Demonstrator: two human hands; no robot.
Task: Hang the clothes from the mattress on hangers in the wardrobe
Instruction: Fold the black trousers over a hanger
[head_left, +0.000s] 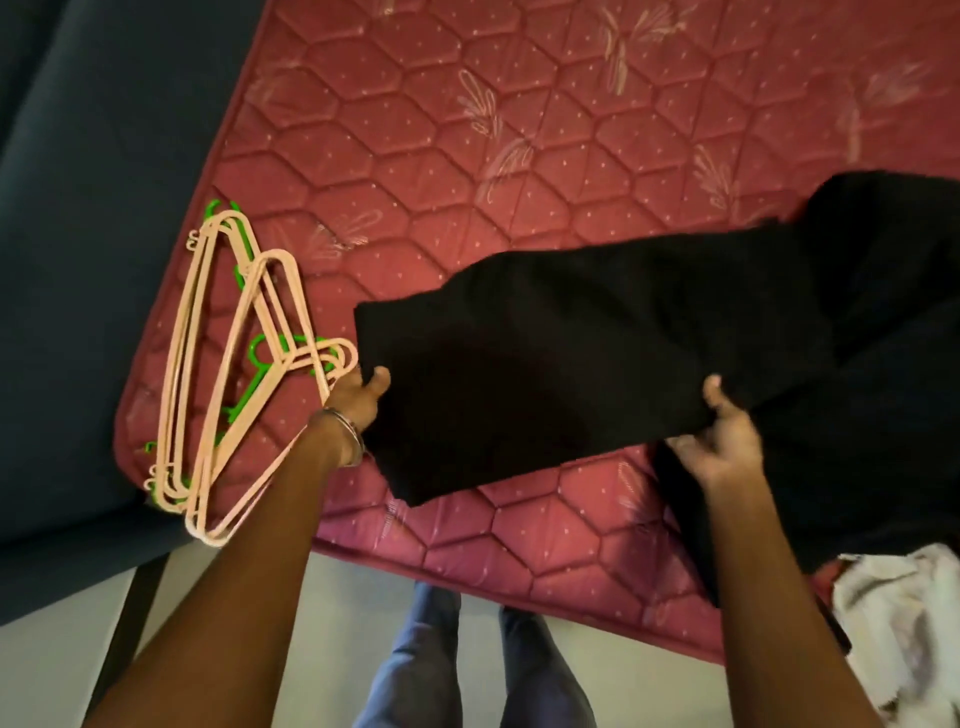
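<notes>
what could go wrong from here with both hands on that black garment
1. The left hand grips the black garment right beside the pile of hangers; lifting may snag or drag them off the mattress corner.
2. The garment's far end lies bunched at the right, so it may catch the white cloth as the right hand lifts.

Both hands, left hand (363, 397) and right hand (727, 441), grip a black garment (597, 332) over the mattress (467, 130); hangers (234, 364) lie at its left edge.

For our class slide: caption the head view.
Both hands, left hand and right hand, grip a black garment over a red mattress beside hangers.
</notes>
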